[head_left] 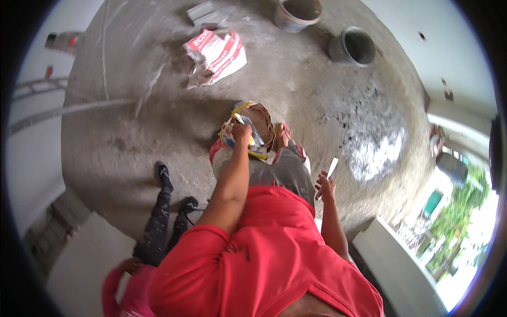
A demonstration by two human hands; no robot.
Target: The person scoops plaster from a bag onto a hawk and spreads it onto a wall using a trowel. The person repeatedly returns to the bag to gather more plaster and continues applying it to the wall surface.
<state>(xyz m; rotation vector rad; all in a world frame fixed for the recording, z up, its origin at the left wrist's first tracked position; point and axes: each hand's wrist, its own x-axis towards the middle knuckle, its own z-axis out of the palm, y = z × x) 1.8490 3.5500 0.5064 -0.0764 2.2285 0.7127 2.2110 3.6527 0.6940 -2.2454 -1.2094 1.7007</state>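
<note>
My left hand point(242, 133) reaches down over an open paper sack point(270, 124) with yellow and blue markings, standing between my feet. Its fingers are wrapped round a plastering trowel point(255, 131), whose flat grey blade slants into the sack's mouth. Grey-brown powder point(259, 115) shows inside. Off to my right side, away from the sack, my right hand point(326, 186) is closed on a narrow, flat, pale strip point(332, 167) that points up and outward. Whether this strip is a tool blade is too small to tell.
Ahead lies a crumpled red-and-white sack point(219, 57) near some grey blocks point(202, 13). Two buckets, one pale point(297, 15) and one dark point(353, 46), stand ahead to the right. Wet grey patches mark the floor point(369, 127). Another person's legs point(161, 211) are close at my left.
</note>
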